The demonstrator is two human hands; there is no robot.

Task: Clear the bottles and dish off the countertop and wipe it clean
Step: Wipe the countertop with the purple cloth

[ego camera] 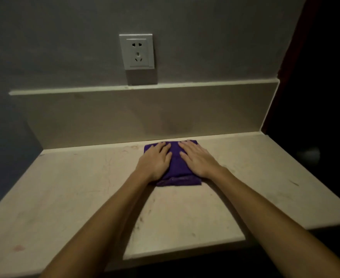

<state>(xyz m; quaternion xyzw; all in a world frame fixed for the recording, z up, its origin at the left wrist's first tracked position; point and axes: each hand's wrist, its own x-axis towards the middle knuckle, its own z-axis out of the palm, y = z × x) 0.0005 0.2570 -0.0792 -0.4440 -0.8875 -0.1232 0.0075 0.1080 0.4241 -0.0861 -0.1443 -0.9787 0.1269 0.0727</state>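
A folded purple cloth (175, 167) lies flat on the pale stone countertop (64, 187), close to the backsplash. My left hand (155, 160) presses on the cloth's left half with straight fingers pointing at the wall. My right hand (197, 159) lies flat on the right half in the same way. Both forearms stretch out over the counter. No bottles or dish are in view. The counter shows faint reddish smears and small dark specks.
A low backsplash (125, 115) with a ledge runs along the back. Above it a white wall socket (137, 51) sits on the grey wall. The counter's right end (305, 177) borders a dark space, where a pale roundish object (310, 154) is dimly seen.
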